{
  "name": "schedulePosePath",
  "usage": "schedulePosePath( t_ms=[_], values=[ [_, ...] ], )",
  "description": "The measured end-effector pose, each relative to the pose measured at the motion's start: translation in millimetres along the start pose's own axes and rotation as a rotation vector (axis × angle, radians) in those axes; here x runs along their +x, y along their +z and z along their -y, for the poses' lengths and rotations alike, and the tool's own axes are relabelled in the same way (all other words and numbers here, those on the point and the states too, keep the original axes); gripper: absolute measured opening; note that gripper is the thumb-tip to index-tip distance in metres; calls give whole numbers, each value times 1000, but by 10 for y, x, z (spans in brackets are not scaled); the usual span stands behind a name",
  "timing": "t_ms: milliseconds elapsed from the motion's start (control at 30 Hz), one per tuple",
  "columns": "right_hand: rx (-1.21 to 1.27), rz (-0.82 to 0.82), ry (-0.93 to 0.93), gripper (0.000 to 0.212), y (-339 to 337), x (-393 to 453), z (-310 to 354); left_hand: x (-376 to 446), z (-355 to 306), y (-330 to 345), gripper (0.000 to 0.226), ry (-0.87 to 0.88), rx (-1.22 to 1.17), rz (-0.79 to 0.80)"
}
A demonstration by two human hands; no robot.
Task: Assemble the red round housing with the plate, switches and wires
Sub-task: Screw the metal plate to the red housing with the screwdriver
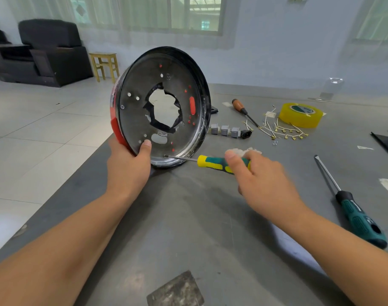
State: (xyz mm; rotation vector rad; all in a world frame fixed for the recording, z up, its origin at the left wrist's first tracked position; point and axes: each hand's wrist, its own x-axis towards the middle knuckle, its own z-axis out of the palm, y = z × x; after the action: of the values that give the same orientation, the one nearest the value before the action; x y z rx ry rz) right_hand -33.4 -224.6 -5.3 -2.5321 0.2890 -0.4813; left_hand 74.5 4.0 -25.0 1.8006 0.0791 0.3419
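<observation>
1. The red round housing (161,107) stands on edge on the grey surface (188,217) at centre frame, tilted back, its open side facing the camera and the metal plate (133,120) seated inside.
2. The left hand (128,166) grips the lower left rim, thumb pressed on the plate near an oval slot, the other fingers curled out of sight behind the red wall.
3. The right hand (258,173) holds the yellow-green screwdriver (215,162), fingers wrapped round its handle; the tip sits at a screw near the plate's bottom edge.
4. Handling, as a judgement: the housing looks stiff and light enough for one hand, but its glossy rim may slip and roll under the driver's push, so a rim grip close to the screw suits it. The jagged centre hole looks sharp and is best avoided.
5. The grey switches (225,130) and the wires (283,131) lie right of the housing, beside a yellow tape roll (301,114); both look small, light and easily bent, so best pinched by body or terminal.
</observation>
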Motion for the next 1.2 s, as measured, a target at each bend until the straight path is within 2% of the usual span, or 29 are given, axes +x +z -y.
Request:
schedulePosePath(
  t_ms=[67,133,200,233,333,400,533,567,633,700,800,833,867,933,1033,1100,1200],
  values=[
    [80,85,85,81,23,15,-6,2,-2,1,45,5,9,-3],
    [95,96,27,70,-7,28,-14,9,-6,0,45,-2,23,-7],
    [104,95,-129,44,-75,32,-14,11,-1,-4,47,-22,28,-17],
    [44,100,-247,38,-108,35,-33,9,0,-4,47,-28,26,-19],
    [-374,-30,-630,34,-174,32,-71,3,-4,0,43,-21,35,-26],
    [-491,-96,-664,36,-195,37,-78,6,-4,6,34,0,23,-23],
    [-468,-78,-653,39,-115,-11,-68,30,26,29,31,27,23,1],
    [-403,-74,-621,38,-77,-46,-49,36,32,30,30,30,17,2],
    [-181,-27,-435,36,-2,-94,23,43,45,29,28,35,2,5],
    [111,33,-130,43,30,-69,110,48,55,38,28,41,13,8],
    [765,294,467,46,14,1,126,55,68,51,28,48,23,13],
    [904,370,592,43,-12,8,126,62,75,51,28,50,25,11],
    [943,416,628,43,-32,24,109,67,82,48,28,51,24,7],
    [777,406,504,44,-59,81,69,78,91,35,31,49,33,0],
    [196,219,31,34,-103,123,0,80,85,21,34,57,56,-3],
    [-188,191,-271,31,-136,112,-84,74,93,21,33,74,60,-9],
    [-535,170,-497,42,-162,105,-121,84,112,14,38,80,42,-10]
  ],
)
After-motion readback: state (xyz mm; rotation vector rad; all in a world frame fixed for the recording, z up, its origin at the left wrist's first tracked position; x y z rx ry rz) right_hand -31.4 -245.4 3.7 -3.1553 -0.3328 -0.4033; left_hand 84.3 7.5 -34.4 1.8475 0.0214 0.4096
